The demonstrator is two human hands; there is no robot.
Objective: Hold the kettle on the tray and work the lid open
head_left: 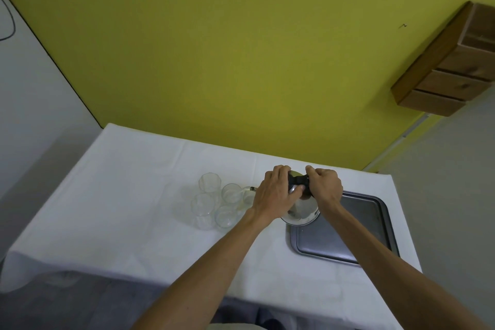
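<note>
While both forearms reach in from the near edge, the two hands meet over a shiny steel kettle (pixel 301 209) that stands at the far left corner of a grey metal tray (pixel 348 238), its rim overlapping the tray's edge. The left hand (pixel 276 190) lies over the kettle's left shoulder, fingers curled down across the far side of the dome and the thumb pressing on the metal near the black top piece (pixel 298 182). The right hand (pixel 324 185) comes from the right and closes its fingers round that black piece, so the kettle sits directly beneath and between the two grips. A thin spout (pixel 253 188) sticks out to the left from under the left hand, toward a cluster of five clear glasses (pixel 214 201) standing just left of the kettle on the white tablecloth (pixel 134 195). Beyond the table rises a yellow-green wall (pixel 214 48), and a wooden drawer unit (pixel 450 67) hangs on it at the far right.
</note>
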